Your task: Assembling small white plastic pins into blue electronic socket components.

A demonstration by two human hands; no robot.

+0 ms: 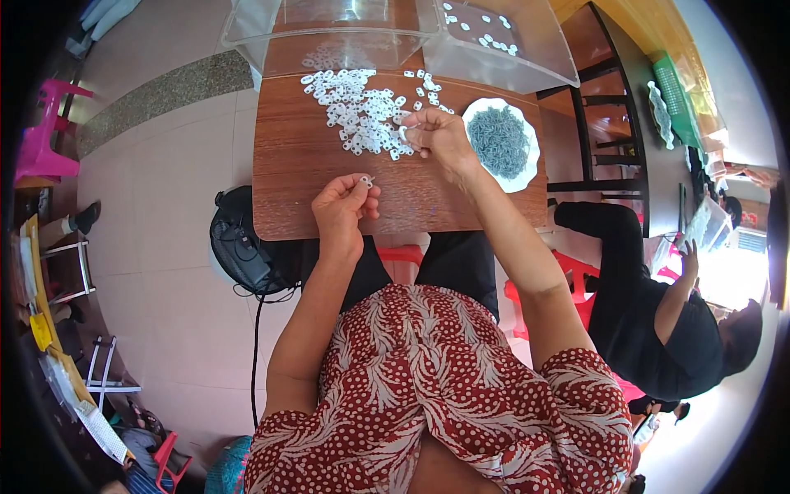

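My left hand is closed above the front of the wooden table, pinching a small white plastic piece between thumb and fingertips. A thin tip sticks out of that piece. Farther forward and to the right, my right hand pinches another white piece at the edge of the heap. The heap is made of small oval white plastic pieces with holes. Right of my right hand stands a white scalloped plate full of thin grey pieces that look like small screws.
Clear plastic bins stand at the table's far edge; the right one shows scattered white pieces. A black bag with a cable is left of the table. Another person in black sits at the right. A pink chair stands far left.
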